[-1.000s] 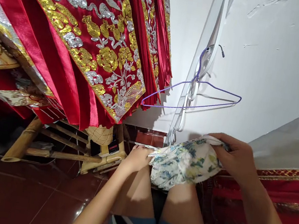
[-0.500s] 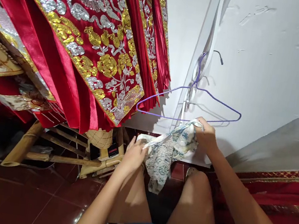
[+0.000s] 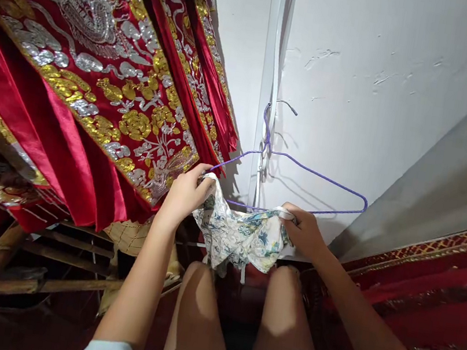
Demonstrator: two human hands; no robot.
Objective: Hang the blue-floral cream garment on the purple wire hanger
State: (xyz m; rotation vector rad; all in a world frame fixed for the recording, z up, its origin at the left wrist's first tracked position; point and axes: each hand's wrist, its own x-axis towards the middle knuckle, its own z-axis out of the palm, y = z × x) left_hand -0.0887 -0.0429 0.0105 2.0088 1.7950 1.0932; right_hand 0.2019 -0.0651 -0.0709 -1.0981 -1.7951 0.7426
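Note:
Stretched between both hands is a small white garment (image 3: 237, 234) with a blue-green floral print and a gathered lower part; its exact kind is unclear. My left hand (image 3: 187, 192) pinches its upper left corner, right at the left end of a purple wire hanger (image 3: 321, 176). That end of the hanger is partly covered by hand and cloth. At the upper right corner, my right hand (image 3: 302, 227) grips the edge just below the hanger's bottom bar. The hanger hangs by its hook from a white strap (image 3: 278, 47) against the wall.
Red costumes (image 3: 136, 119) with gold and silver sequins hang at the left. Below them are a bamboo frame (image 3: 54, 283) and a woven basket-like item (image 3: 130, 235). A white wall (image 3: 338, 85) stands ahead. Red fabric with gold trim (image 3: 421, 267) lies along the right.
My left hand has risen to the hanger's left end with the garment's corner. The cloth is now spread wider and higher. The view has shifted slightly.

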